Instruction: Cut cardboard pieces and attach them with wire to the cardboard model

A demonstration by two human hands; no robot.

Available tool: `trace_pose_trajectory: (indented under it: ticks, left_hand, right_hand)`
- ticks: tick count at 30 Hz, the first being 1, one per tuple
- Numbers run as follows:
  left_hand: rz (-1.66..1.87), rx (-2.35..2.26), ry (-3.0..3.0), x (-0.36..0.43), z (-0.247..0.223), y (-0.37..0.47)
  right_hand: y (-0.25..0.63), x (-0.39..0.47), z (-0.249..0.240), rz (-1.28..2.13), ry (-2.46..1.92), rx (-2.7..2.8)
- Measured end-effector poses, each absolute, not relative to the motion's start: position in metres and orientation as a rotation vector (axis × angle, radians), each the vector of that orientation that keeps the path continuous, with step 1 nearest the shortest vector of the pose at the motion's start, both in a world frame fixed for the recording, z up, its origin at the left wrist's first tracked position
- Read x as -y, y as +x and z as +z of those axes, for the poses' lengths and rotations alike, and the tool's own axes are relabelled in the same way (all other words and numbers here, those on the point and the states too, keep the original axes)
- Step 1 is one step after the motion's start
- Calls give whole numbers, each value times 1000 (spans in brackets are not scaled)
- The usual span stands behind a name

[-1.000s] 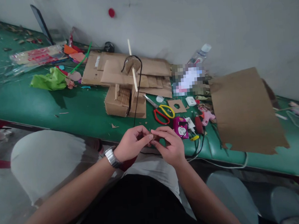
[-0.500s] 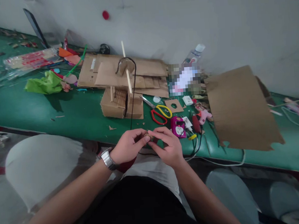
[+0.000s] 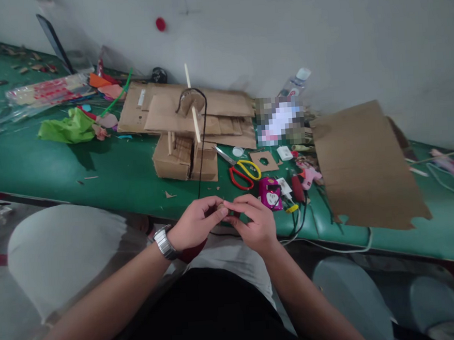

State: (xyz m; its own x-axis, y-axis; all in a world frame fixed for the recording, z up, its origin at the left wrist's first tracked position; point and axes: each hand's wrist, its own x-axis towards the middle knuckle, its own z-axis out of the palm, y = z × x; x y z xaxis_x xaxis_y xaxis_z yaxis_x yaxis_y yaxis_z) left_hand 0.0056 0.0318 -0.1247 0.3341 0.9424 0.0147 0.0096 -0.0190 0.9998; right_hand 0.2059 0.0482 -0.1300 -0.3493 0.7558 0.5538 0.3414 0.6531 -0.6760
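Observation:
My left hand (image 3: 195, 222), with a metal watch on its wrist, pinches a small brown piece (image 3: 221, 206) that is mostly hidden by the fingers. The fingertips of my right hand (image 3: 255, 221) meet the same piece from the other side. Both hands are at the front edge of the green table (image 3: 125, 166). Beyond them stands a cardboard box build (image 3: 174, 166) with a wooden stick (image 3: 196, 124) through a cardboard disc (image 3: 191, 99). A black cord hangs from the disc down toward my hands. Scissors (image 3: 245, 173) with red and yellow handles lie just past my right hand.
A purple pack (image 3: 269, 192), a pink glue gun (image 3: 310, 177) and a holed cardboard square (image 3: 264, 160) lie at the right. Farther right is a large cardboard sheet (image 3: 367, 170). Green plastic (image 3: 68, 127) lies at the left, and a bottle (image 3: 296, 85) is by the wall.
The fingers of my right hand have shifted slightly around the small piece, which now shows less. The objects on the table have not moved.

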Motion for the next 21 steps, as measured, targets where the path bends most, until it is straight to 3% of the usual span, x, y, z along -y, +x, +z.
trace_pose_trajectory:
  ticks: [21]
  left_hand:
    - [1014,-904,1245,-28,-123,10]
  right_hand:
    - [202,-43,-131,547,-861,1960]
